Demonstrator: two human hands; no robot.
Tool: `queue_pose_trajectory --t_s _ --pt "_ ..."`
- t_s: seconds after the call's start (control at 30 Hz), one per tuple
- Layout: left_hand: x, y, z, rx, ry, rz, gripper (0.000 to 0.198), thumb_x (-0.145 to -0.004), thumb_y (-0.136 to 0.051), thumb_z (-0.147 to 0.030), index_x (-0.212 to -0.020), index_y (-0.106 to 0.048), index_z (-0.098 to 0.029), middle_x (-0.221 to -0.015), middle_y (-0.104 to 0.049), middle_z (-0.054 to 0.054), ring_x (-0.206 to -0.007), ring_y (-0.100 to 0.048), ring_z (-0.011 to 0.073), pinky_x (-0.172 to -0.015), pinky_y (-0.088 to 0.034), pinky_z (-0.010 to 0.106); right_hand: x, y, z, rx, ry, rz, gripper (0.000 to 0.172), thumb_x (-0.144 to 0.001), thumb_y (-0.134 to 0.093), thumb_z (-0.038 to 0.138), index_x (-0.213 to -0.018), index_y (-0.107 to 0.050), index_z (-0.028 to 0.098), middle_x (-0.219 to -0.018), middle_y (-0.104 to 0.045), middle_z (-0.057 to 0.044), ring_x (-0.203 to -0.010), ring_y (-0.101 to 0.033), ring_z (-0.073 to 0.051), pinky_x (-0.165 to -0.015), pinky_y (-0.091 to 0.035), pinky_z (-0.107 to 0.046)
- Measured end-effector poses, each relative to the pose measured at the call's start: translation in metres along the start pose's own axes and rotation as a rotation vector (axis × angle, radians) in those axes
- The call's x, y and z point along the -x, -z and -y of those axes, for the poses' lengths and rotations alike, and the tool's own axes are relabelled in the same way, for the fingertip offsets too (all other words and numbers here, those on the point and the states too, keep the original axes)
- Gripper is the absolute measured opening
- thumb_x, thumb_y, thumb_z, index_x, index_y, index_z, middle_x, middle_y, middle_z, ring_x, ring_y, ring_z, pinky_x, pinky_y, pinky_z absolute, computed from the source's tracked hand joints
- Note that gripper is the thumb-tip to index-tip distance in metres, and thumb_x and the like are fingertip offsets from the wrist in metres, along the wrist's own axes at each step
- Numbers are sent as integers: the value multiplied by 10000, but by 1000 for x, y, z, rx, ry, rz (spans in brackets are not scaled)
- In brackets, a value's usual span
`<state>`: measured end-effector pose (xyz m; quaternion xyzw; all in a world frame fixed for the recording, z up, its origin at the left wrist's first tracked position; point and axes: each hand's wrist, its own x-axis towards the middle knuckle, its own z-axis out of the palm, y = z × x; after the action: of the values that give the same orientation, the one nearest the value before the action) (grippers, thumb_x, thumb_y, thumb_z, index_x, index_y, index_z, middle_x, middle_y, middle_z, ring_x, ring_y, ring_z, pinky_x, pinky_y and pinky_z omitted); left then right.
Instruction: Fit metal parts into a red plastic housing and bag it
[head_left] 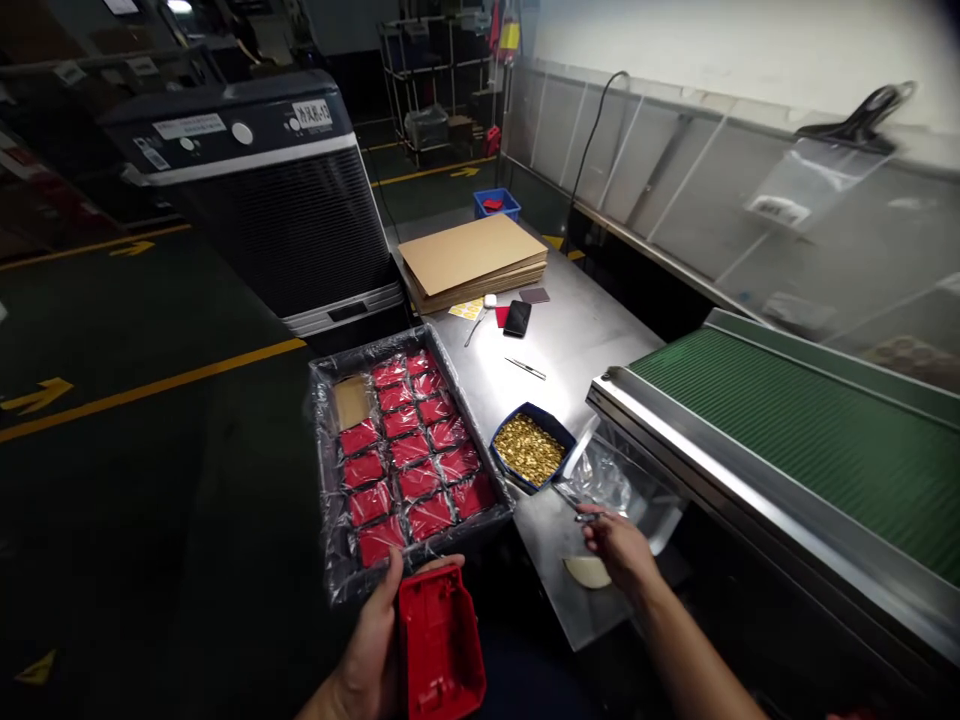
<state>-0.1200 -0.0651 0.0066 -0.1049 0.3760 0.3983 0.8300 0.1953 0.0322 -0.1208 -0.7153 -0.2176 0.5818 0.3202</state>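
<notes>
Along the left edge of the metal tabletop (pixel 574 350) is a grey crate (pixel 324 490) with clear plastic over rows of red parts (pixel 409 450). In its far left corner brown cardboard (pixel 351 402) shows, and a bump could make the rows slide that way. The left hand (pixel 367 645) is just off the crate's near end. It grips a red plastic shell (pixel 444 640), with the hollow side facing up at the person. The thumb is on the shell's left side, and some fingertips show at its top edge. The shell is up in the air, so a loose grip could let it drop.

Near the tabletop's right edge sits a blue tub (pixel 553 414) of tiny brass pieces (pixel 529 448). It looks quite full, so a knock could spill them. The right hand (pixel 622 550) pinches a thin metal tool (pixel 568 494), maybe tweezers, with its tip by the tub's near corner. I can't tell if the tip holds a piece. Too hard a squeeze could make a tiny piece pop away. Beside the tub, a clear plastic bag (pixel 604 475) could snag the tool. If the arm swings right, it could bump the green conveyor (pixel 780 430)
</notes>
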Motion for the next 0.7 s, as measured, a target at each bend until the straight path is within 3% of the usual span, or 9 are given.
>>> queue_pose_trajectory --t_s 0.1,0.23,0.43,0.7 --pt "-3 -2 -2 -2 31 41 695 -891 -471 -634 -1327 -534 -97 -1044 -711 194 -934 -681 337 -903 -491 472 37 -9 0 -250 44 104 323 -710 -670 446 -819 -638 144 -657 -575 -17 -564 -511 -120 -497 -405 -243" --pt "-8 -10 -2 -19 105 111 689 -891 -461 -639 -1314 -553 -104 -1074 -705 204 -959 -680 342 -924 -486 480 75 -24 14 -433 104 224 456 -655 -769 552 -811 -674 134 -735 -572 -34 -557 -451 -89 -458 -328 -216" --pt "-17 -35 1 -86 137 189 678 -885 -490 -628 -1263 -591 -75 -1025 -718 192 -912 -691 327 -885 -507 455 105 -39 27 -501 154 293 491 -752 -737 547 -1031 -647 153 -509 -259 111 -425 -208 -32 -403 -156 -182" --pt "-32 -36 3 -91 201 318 691 -916 -405 -635 -1314 -544 -87 -1046 -706 197 -935 -687 323 -865 -502 432 128 -36 29 -454 259 289 401 -825 -644 562 -881 -627 166 -571 -477 41 -432 -332 -39 -418 -192 -195"
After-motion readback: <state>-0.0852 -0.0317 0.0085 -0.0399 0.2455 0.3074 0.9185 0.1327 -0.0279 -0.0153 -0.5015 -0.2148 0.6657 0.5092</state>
